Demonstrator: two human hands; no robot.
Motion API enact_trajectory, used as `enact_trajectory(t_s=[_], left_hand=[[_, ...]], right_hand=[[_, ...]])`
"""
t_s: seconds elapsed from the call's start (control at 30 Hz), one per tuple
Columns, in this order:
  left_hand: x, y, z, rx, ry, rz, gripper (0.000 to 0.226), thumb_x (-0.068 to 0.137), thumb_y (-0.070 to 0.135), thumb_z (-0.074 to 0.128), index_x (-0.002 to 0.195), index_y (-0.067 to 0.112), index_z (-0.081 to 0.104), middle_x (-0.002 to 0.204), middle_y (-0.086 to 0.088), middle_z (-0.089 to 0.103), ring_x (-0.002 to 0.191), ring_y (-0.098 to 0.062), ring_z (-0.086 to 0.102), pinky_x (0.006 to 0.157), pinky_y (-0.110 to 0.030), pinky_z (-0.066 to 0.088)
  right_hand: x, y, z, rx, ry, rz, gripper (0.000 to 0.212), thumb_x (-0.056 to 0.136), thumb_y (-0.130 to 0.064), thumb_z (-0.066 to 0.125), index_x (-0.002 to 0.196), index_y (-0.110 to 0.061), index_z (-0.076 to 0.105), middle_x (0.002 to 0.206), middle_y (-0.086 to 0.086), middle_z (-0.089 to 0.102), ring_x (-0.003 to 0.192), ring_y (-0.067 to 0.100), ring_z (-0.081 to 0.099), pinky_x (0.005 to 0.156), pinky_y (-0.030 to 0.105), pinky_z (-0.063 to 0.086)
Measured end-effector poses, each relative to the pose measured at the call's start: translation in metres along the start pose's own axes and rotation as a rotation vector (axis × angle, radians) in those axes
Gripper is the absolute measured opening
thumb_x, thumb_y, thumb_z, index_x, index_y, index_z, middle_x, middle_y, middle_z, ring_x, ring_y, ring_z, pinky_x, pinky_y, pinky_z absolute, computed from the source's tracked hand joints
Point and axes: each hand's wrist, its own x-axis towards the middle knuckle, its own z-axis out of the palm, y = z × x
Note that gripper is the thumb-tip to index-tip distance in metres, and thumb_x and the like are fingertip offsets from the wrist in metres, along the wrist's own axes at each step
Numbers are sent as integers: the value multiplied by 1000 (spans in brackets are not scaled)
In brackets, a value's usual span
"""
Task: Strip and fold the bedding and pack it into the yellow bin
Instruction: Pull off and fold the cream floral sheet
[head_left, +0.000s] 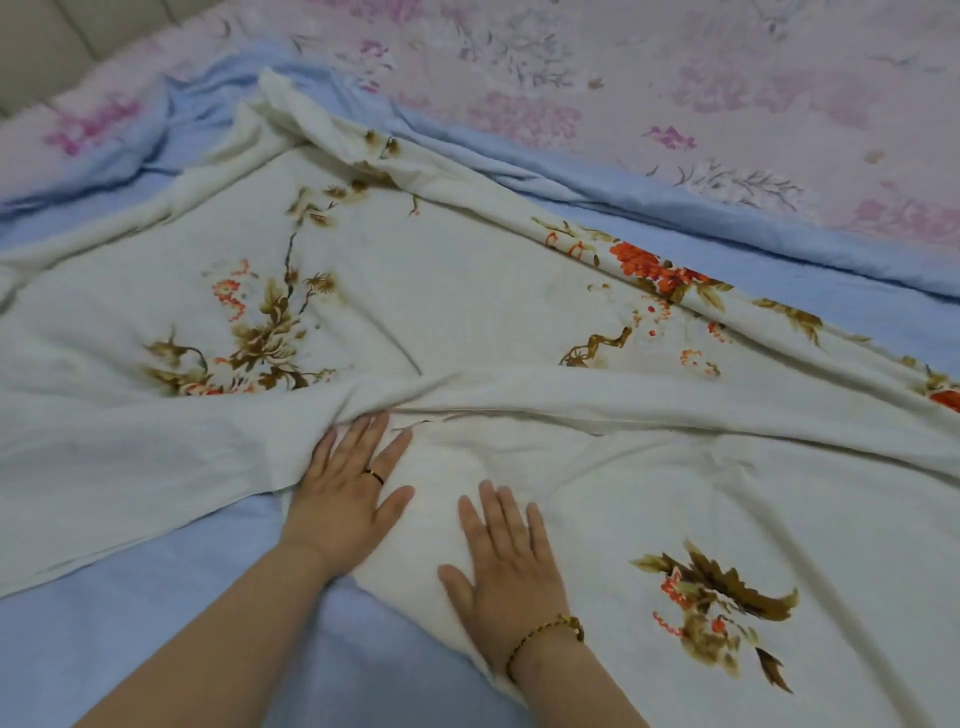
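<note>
A cream sheet (467, 291) printed with brown leaves and orange flowers is spread loosely over the bed, covering most of the middle and right of the scene. It is rumpled: a long raised fold runs from left to right across its middle, and its far corner is bunched toward the far left. One near edge runs diagonally down from the left, and beyond that edge a plain blue sheet (156, 623) is exposed at the near left. The same blue layer is seen again as a band along the far side of the cream sheet. Further off, a pink flowered cover (675, 78) is laid across the far part of the bed.

Both hands are laid flat on the cream sheet near its near edge. The left hand (345, 501), with a dark ring on one finger, is pressed down with fingers straight and slightly spread, its fingertips reaching the raised fold. The right hand (506, 566), with a beaded bracelet at the wrist, is likewise flat, fingers straight and together. Nothing is gripped by either hand.
</note>
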Motion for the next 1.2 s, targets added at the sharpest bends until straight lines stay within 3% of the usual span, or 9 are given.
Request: enact_trajectory(t_s=[0.3,0.5,0.67,0.77,0.83,0.9,1.0,1.1,1.2], left_hand=[[4,-25,23,80,-91,33,61,95,53,2,126,19,42,120,-9,64,121,-23,36,114,-28,-6],[7,-32,29,-43,-103,35,61,96,52,3,127,17,43,126,-8,51,145,-17,-9,114,-31,-5],[5,-34,32,-82,-213,78,67,95,54,-1,130,14,40,124,-12,60,140,-15,3,114,-30,-6],[8,-32,31,-133,-130,112,112,55,77,-36,144,13,-15,152,-5,-4,139,-13,-23,92,-24,-42],[11,-36,12,-127,-299,195,112,34,81,-41,129,21,-34,138,5,-34,130,-10,-36,75,-21,-48],[13,-33,-1,-158,-394,189,92,70,82,-7,138,23,-28,147,0,-34,135,-15,-32,91,-27,-40],[9,-43,-27,-267,-520,167,84,91,43,45,146,23,-15,151,-2,-28,140,-19,-27,110,-35,-21],[-9,-72,-34,-186,-192,399,75,76,25,52,146,20,24,150,2,0,143,-11,12,110,-24,-18],[-24,-93,-36,-5,-149,449,59,60,25,36,108,18,70,121,-9,63,106,-21,65,114,-28,-1]], right_hand=[[14,14,23,-4,125,-78,64,95,-51,2,148,-15,-5,156,5,-12,144,16,-12,112,36,4],[13,13,18,-64,117,-49,65,95,-51,1,148,-16,-5,156,2,-13,145,14,-11,114,36,1],[16,-1,16,-80,-21,39,61,95,-47,7,149,-20,3,158,6,-3,145,15,-11,114,35,0],[21,-23,-3,-101,-136,188,77,75,-48,18,142,-10,24,151,17,24,143,11,-13,107,31,-22],[27,-41,-20,-248,-162,122,78,79,-42,12,148,-9,-1,157,11,-8,141,15,-21,85,25,-42],[27,-61,-28,-96,-315,262,72,89,-33,27,148,-7,-4,155,5,-16,144,19,-15,76,22,-42],[6,-91,-17,-41,-149,300,78,62,-34,51,133,-4,43,143,6,37,134,28,36,105,25,-19],[6,-113,0,32,-55,282,88,32,-34,72,113,-11,46,107,6,70,103,23,64,112,28,1],[26,-120,-8,-39,186,184,48,61,-14,39,107,-8,51,96,10,73,85,22,72,112,30,18]])
